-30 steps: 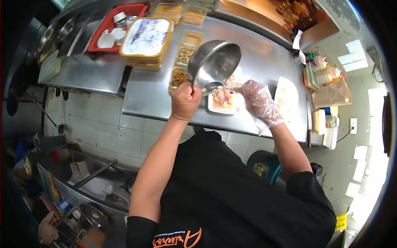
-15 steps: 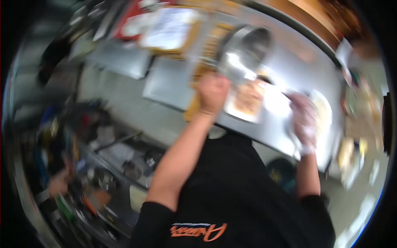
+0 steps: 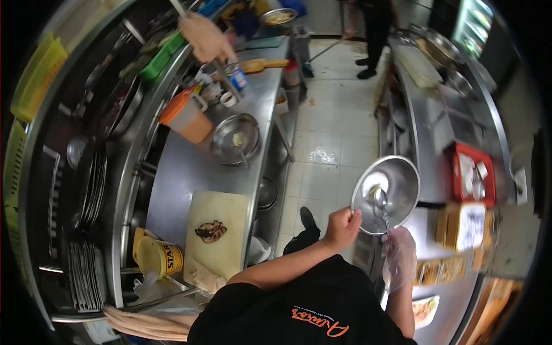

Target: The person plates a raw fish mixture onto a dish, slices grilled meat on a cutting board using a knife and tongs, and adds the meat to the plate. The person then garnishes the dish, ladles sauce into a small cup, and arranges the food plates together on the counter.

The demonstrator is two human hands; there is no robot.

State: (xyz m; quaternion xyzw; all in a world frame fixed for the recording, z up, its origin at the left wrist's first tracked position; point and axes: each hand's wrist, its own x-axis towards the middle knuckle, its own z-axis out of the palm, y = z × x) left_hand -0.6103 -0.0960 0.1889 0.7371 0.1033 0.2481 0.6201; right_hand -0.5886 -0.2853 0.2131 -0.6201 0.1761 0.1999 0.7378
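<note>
Bowl [image 3: 401, 194] aloft: left hand [image 3: 343, 229] clenched on its edge, gloved right hand [image 3: 400, 257] grasping spoon [image 3: 380, 199] inside. I'd call it a carry or scrape; next move calls for steady grip.

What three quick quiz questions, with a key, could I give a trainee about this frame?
1. Which hand grips the rim of the steel mixing bowl?
2. True or false: the right hand, holding the metal spoon, wears a clear plastic glove.
3. What lies on the cutting board?
A) a ladle
B) a piece of browned food
C) a stack of plates

Key:
1. The left hand.
2. True.
3. B.
</note>
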